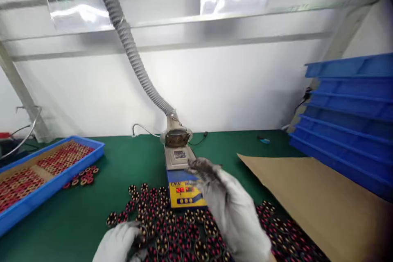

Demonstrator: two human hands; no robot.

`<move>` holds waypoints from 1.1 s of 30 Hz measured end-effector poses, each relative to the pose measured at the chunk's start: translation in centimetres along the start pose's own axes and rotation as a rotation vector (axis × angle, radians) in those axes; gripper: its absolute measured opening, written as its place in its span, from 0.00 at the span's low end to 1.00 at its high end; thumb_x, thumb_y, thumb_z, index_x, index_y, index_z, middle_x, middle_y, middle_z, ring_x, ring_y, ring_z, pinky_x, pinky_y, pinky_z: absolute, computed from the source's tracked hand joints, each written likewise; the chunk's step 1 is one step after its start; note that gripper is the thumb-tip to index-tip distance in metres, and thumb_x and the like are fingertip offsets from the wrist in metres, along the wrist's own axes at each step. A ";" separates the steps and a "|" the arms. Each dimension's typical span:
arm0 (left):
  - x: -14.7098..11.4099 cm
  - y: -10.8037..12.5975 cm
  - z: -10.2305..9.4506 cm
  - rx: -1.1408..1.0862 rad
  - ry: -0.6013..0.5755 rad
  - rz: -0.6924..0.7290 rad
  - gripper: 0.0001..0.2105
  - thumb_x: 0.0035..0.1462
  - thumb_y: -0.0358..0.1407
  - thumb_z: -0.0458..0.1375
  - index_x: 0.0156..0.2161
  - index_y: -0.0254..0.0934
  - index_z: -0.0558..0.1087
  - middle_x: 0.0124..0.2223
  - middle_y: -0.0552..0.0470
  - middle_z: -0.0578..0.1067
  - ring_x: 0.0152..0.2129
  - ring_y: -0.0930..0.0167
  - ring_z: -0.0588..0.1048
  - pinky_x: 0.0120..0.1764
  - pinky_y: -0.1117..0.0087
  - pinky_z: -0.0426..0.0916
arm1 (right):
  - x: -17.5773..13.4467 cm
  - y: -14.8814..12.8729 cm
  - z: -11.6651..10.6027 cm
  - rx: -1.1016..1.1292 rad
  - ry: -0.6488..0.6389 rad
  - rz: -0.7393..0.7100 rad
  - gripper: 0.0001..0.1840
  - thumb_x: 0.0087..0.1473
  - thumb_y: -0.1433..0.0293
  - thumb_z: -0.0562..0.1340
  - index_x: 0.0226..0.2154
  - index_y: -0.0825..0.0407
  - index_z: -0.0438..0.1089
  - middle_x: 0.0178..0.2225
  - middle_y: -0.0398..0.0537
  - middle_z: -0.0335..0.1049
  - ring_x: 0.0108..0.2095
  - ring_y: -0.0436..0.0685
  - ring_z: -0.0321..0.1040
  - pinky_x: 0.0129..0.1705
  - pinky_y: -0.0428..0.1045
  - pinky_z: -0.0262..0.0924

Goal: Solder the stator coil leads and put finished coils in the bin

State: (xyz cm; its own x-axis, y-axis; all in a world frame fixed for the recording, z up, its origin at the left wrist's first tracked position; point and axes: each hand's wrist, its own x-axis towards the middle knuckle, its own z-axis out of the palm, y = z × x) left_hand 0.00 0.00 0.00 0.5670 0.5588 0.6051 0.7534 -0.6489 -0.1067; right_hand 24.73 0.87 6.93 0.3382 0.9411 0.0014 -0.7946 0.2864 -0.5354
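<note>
My left hand (118, 242), in a white glove, is at the lower left with its fingers curled about a small dark ring-shaped part (142, 234) among the loose ones. My right hand (225, 206), in a white glove with blackened fingers, reaches over the right side of a blue and yellow bench unit (188, 201) with a red digital display. Motion smears its fingers, so whether they hold anything does not show. Many small ring-shaped parts (174, 234), dark with red or tan segments, are spread in front of the unit and under both hands.
A blue tray (97, 150) of similar parts stands at left, with several loose parts (83, 178) beside it. A ribbed grey hose (135, 55) drops to a hood over the unit. Cardboard (294, 188) and stacked blue trays (350, 131) occupy the right side.
</note>
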 end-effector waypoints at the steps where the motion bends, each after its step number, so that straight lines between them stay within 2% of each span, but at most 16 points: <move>1: 2.3 0.4 -1.0 -0.006 0.108 0.025 0.06 0.57 0.40 0.49 0.34 0.41 0.64 0.34 0.52 0.76 0.29 0.69 0.75 0.28 0.70 0.72 | -0.3 0.5 0.3 -0.010 -0.087 0.056 0.13 0.37 0.64 0.69 0.30 0.50 0.73 0.40 0.47 0.73 0.47 0.58 0.65 0.56 0.55 0.50; 4: 7.9 2.4 -3.4 -0.048 0.372 0.048 0.06 0.55 0.37 0.53 0.38 0.39 0.65 0.41 0.48 0.74 0.40 0.67 0.72 0.37 0.68 0.70 | -1.0 1.8 1.1 -0.044 -0.321 0.170 0.14 0.44 0.64 0.65 0.38 0.46 0.72 0.43 0.46 0.72 0.46 0.57 0.65 0.53 0.56 0.54; 6: 10.3 4.4 -3.6 -0.109 0.535 -0.007 0.07 0.52 0.33 0.55 0.38 0.39 0.65 0.44 0.47 0.72 0.45 0.65 0.68 0.42 0.66 0.67 | -1.0 1.9 1.3 -0.063 -0.467 0.204 0.16 0.45 0.66 0.65 0.40 0.46 0.71 0.43 0.47 0.72 0.45 0.57 0.66 0.51 0.56 0.57; 7: 11.0 5.4 -3.2 -0.138 0.576 -0.036 0.06 0.53 0.33 0.54 0.38 0.40 0.65 0.46 0.47 0.70 0.47 0.64 0.66 0.43 0.64 0.66 | -1.0 1.8 1.3 -0.074 -0.509 0.200 0.16 0.44 0.67 0.66 0.39 0.47 0.72 0.42 0.47 0.72 0.44 0.57 0.67 0.50 0.55 0.58; 10: 11.9 7.2 -1.3 -0.189 0.680 -0.153 0.06 0.56 0.35 0.49 0.37 0.42 0.67 0.49 0.49 0.67 0.48 0.63 0.65 0.42 0.62 0.66 | -0.9 0.8 1.2 -0.141 -0.518 0.146 0.17 0.41 0.68 0.68 0.38 0.50 0.72 0.38 0.50 0.74 0.41 0.59 0.69 0.49 0.55 0.58; 12: 11.7 7.0 -0.3 -0.196 0.718 -0.195 0.12 0.54 0.40 0.51 0.43 0.40 0.66 0.53 0.45 0.63 0.48 0.62 0.65 0.39 0.64 0.68 | -0.9 0.2 1.3 -0.248 -0.451 0.043 0.19 0.39 0.66 0.69 0.38 0.51 0.72 0.38 0.52 0.74 0.41 0.59 0.68 0.48 0.54 0.58; 14: 11.2 6.0 0.0 -0.197 0.688 -0.150 0.23 0.53 0.43 0.52 0.52 0.35 0.60 0.55 0.39 0.59 0.48 0.61 0.65 0.38 0.64 0.70 | -1.1 0.0 1.6 -0.366 -0.392 -0.067 0.20 0.36 0.65 0.70 0.36 0.53 0.73 0.36 0.52 0.74 0.38 0.59 0.68 0.44 0.52 0.60; 15: 10.9 5.3 -0.2 -0.198 0.622 -0.087 0.25 0.53 0.43 0.51 0.54 0.33 0.57 0.55 0.38 0.60 0.49 0.61 0.65 0.40 0.65 0.70 | -1.1 0.1 1.7 -0.406 -0.393 -0.088 0.21 0.33 0.64 0.71 0.33 0.53 0.72 0.33 0.51 0.73 0.35 0.57 0.68 0.41 0.50 0.61; 18: 10.1 3.6 -0.9 -0.228 0.354 0.073 0.21 0.54 0.34 0.51 0.54 0.36 0.58 0.51 0.44 0.68 0.45 0.66 0.69 0.43 0.67 0.68 | -0.9 1.2 1.9 -0.422 -0.412 -0.043 0.21 0.26 0.66 0.73 0.28 0.51 0.69 0.25 0.42 0.69 0.26 0.50 0.63 0.29 0.45 0.60; 20: 9.9 3.2 -1.2 -0.292 0.270 0.077 0.19 0.52 0.31 0.52 0.51 0.39 0.61 0.46 0.48 0.72 0.42 0.67 0.71 0.42 0.68 0.69 | -0.5 2.0 1.7 -0.437 -0.382 -0.038 0.21 0.25 0.68 0.74 0.26 0.51 0.67 0.22 0.38 0.65 0.23 0.47 0.59 0.25 0.42 0.56; 22: 9.8 3.2 -1.2 -0.387 0.269 -0.003 0.19 0.49 0.29 0.53 0.48 0.41 0.62 0.45 0.51 0.73 0.40 0.68 0.72 0.41 0.68 0.69 | -0.2 2.4 1.4 -0.478 -0.395 -0.064 0.22 0.24 0.67 0.74 0.25 0.51 0.67 0.22 0.38 0.64 0.24 0.47 0.57 0.25 0.42 0.55; 24: 9.8 3.4 -1.2 -0.497 0.245 -0.094 0.19 0.47 0.28 0.53 0.47 0.42 0.63 0.44 0.52 0.73 0.39 0.68 0.72 0.41 0.68 0.69 | 0.1 1.9 1.0 -0.508 -0.479 -0.049 0.25 0.23 0.63 0.74 0.28 0.51 0.68 0.26 0.41 0.65 0.27 0.50 0.59 0.28 0.44 0.57; 27: 9.9 3.4 -1.4 -0.670 0.150 -0.186 0.16 0.49 0.29 0.54 0.45 0.43 0.65 0.42 0.54 0.73 0.37 0.71 0.73 0.41 0.71 0.69 | -0.1 0.6 0.8 -0.573 -0.605 0.029 0.25 0.29 0.57 0.71 0.32 0.50 0.70 0.30 0.45 0.66 0.32 0.54 0.61 0.34 0.48 0.57; 29: 10.0 3.2 -1.6 -0.743 0.150 -0.118 0.13 0.52 0.32 0.54 0.44 0.44 0.65 0.41 0.54 0.73 0.36 0.72 0.73 0.39 0.72 0.69 | -0.2 0.0 0.9 -0.638 -0.653 0.000 0.20 0.34 0.56 0.69 0.30 0.50 0.72 0.31 0.46 0.66 0.33 0.55 0.62 0.35 0.49 0.57; 33: 10.4 2.7 -1.6 -0.650 0.297 0.172 0.12 0.58 0.38 0.49 0.47 0.39 0.61 0.41 0.49 0.72 0.39 0.70 0.71 0.41 0.70 0.67 | -0.2 1.0 1.0 -0.593 -0.636 -0.197 0.11 0.40 0.59 0.67 0.21 0.49 0.73 0.25 0.44 0.64 0.29 0.53 0.62 0.31 0.47 0.56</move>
State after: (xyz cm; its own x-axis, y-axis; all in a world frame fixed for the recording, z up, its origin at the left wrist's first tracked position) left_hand 7.37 3.23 7.30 0.4752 0.3181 0.8204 0.2599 -0.9415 0.2145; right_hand 23.32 1.15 7.27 -0.0429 0.8570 0.5134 -0.3005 0.4790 -0.8247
